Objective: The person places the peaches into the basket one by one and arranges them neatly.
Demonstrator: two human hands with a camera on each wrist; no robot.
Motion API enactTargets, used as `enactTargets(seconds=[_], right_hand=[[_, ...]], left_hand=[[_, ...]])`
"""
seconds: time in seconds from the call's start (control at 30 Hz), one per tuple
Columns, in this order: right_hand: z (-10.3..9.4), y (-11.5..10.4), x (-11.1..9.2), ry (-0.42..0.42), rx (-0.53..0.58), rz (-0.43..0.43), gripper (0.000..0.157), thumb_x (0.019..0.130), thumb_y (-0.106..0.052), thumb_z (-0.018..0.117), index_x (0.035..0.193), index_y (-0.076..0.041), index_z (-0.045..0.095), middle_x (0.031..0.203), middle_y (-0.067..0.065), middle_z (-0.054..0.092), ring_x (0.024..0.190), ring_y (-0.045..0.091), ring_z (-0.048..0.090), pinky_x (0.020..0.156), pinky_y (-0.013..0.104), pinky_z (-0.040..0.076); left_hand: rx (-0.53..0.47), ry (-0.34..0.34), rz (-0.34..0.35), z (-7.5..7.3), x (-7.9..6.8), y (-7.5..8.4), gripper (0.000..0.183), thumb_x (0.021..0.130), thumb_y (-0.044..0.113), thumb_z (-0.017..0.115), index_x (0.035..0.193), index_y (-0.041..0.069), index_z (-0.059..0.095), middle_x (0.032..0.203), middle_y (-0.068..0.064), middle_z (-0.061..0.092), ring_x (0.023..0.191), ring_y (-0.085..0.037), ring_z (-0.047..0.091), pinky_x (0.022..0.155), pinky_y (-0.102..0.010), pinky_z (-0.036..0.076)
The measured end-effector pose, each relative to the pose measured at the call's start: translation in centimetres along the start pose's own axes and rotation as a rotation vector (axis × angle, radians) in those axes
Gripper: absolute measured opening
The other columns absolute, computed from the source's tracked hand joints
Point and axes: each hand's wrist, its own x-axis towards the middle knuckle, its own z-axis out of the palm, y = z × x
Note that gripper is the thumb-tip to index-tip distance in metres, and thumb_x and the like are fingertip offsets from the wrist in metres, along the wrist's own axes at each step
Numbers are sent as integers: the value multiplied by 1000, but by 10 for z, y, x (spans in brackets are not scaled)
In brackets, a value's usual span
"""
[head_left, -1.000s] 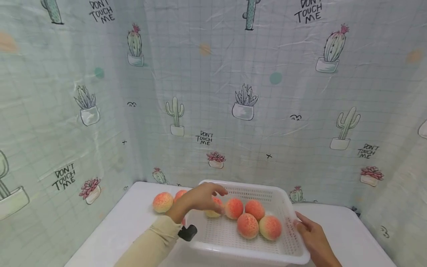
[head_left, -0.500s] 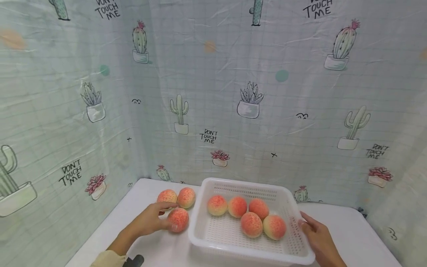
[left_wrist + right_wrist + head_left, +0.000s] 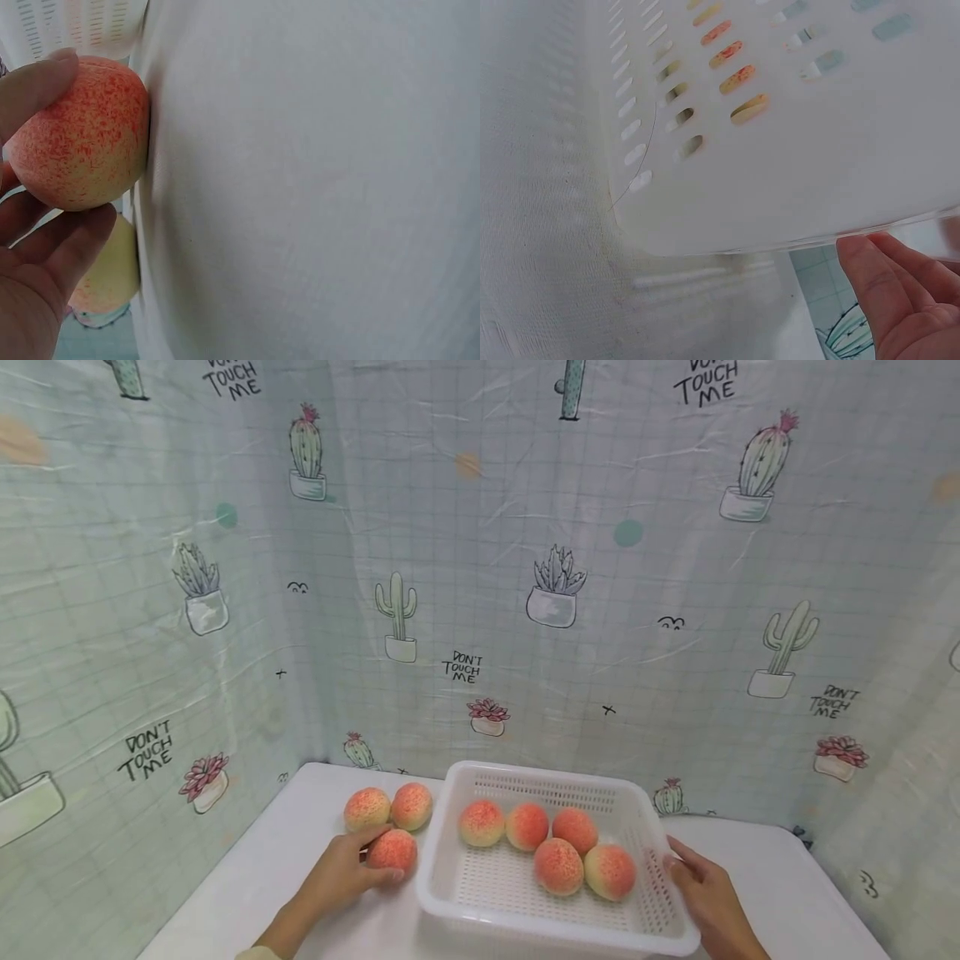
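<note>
My left hand has its thumb and fingers round a peach beside the basket's left wall. In the left wrist view the thumb lies on one side of this red-speckled peach, fingertips on the other, close to the white surface. Two more peaches sit just beyond it. The white perforated plastic basket contains several red-and-yellow peaches. At its right side, my right hand holds the rim. The right wrist view shows those fingers against the basket's edge, the palm partly out of view.
A white table lies under everything. Behind and to the left hangs a pale curtain printed with cacti, close to the table's back edge. The basket stands between my hands.
My left hand has left the basket, where a peach now sits at the left end. It reached left to a loose peach and closed round it. The right hand stays at the basket.
</note>
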Motion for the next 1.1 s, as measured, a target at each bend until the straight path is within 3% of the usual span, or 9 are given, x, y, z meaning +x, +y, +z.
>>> enactTargets(seconds=[0.23,0.47,0.6,0.9,1.1], right_hand=[[0,-1,0,-4,9,1,61,113,-29,45,164,-4,23,162,35,30,138,48,53,92,44,64],[1,-2,0,3,-1,0,60,113,-29,44,164,-4,22,162,35,29,142,50,47,93,44,63],[2,-2,0,5,2,2,61,113,-28,45,164,-4,22,163,35,28,145,52,43,95,45,62],[0,-1,2,16,1,8,60,113,-27,46,163,-4,24,162,36,29,141,52,48,91,45,64],[1,-2,1,1,-3,-1,60,113,-27,44,164,-4,21,164,34,25,146,54,39,98,48,60]], left_hand=[[23,27,-1,-2,-3,3,76,71,30,97,135,3,67,126,-12,74,106,-22,73,81,-29,63],[36,34,24,-13,-3,6,76,71,32,97,133,1,68,120,-13,76,99,-19,74,74,-19,59],[38,24,30,-20,-3,11,72,71,30,96,131,0,69,119,-13,76,99,-20,75,77,-23,62],[41,21,25,-29,-2,23,78,70,31,97,134,0,67,123,-16,75,98,-20,75,79,-27,64],[41,6,23,-33,-4,29,80,70,35,97,135,0,67,127,-17,73,102,-23,76,81,-31,65]])
